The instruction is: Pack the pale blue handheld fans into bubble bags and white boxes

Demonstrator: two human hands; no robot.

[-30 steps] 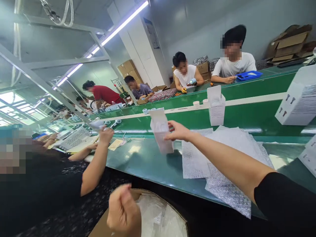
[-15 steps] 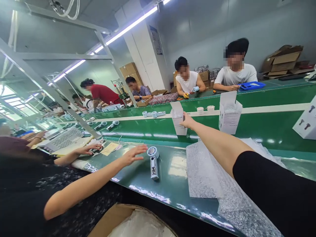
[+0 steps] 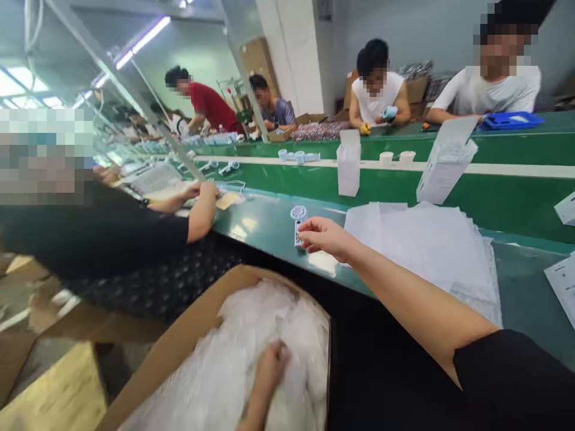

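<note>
My right hand point(image 3: 324, 237) reaches out over the near green table edge, its fingers curled onto the handle of a small white handheld fan point(image 3: 297, 222) that lies flat there. My left hand point(image 3: 271, 364) is down in an open cardboard box point(image 3: 188, 338) by my lap, pressed into a heap of clear plastic bags point(image 3: 238, 371). Its fingers are buried and blurred. A stack of bubble-wrap sheets point(image 3: 426, 245) lies just right of my right hand.
Two upright white cartons point(image 3: 349, 170) point(image 3: 444, 164) stand on the green conveyor belt point(image 3: 503, 200). A person in black point(image 3: 99, 236) works close on my left. Several others sit across the belt. A printed leaflet point(image 3: 563, 284) lies at the right edge.
My right hand left the white carton on the belt and came back to the fan. My left hand dropped into the box of bags. The neighbour's hand withdrew from the fan.
</note>
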